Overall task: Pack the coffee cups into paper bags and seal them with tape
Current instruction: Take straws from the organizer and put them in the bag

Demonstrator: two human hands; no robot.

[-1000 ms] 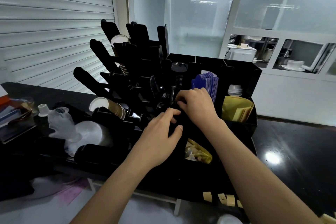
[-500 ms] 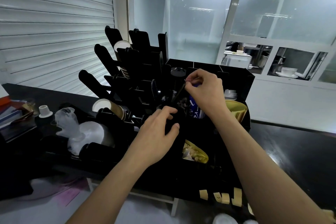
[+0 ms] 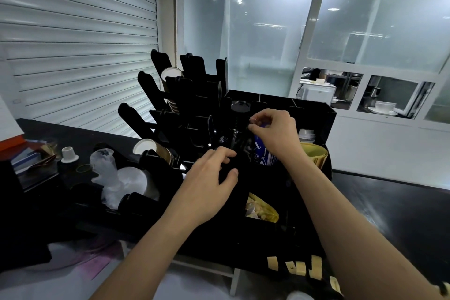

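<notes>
I'm at a café's service table (image 3: 389, 202): a black organizer (image 3: 314, 114) stocked with paper cups (image 3: 148, 147), lids (image 3: 239, 106) and paper bags (image 3: 314, 157), a roller shutter (image 3: 78, 44), kitchen crockery (image 3: 384, 107) behind glass.

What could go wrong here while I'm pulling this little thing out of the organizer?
The right hand pinches something small and hard to make out above the blue packets; it could slip back into the dark organizer. That wrist sits close to the stack of black lids and could knock it over. The left hand rests on a divider, so pulling hard might shift the tray.
</notes>
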